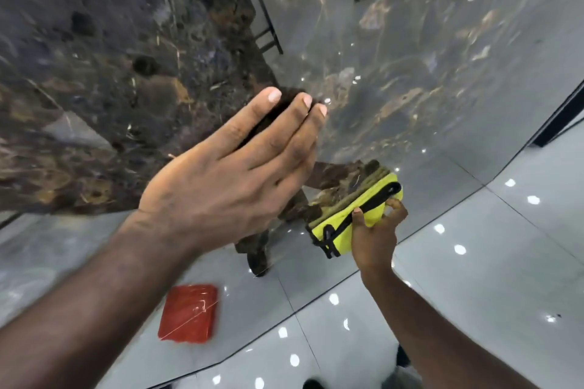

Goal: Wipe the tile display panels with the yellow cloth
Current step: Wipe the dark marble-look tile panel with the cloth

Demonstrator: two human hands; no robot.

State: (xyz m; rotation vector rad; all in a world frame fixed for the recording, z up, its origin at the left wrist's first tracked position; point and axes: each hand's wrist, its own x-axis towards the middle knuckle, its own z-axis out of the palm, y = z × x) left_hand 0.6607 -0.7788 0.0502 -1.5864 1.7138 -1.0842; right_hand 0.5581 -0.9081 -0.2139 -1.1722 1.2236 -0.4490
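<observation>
A dark brown marbled tile panel [94,73] stands at the left, and a glossy grey marbled panel [426,57] stands beside it on the right. My left hand [234,174] is raised with straight fingers, fingertips at the edge where the two panels meet. Lower right, my right hand [376,234] grips the folded yellow cloth [344,230] with black trim and holds it against the bottom of the grey panel. The panel's gloss mirrors the cloth and my legs.
A red flat packet [189,313] lies on the shiny grey floor tiles [474,278] below my left forearm. A black frame edge [559,117] runs at the far right. Ceiling lights glint on the floor.
</observation>
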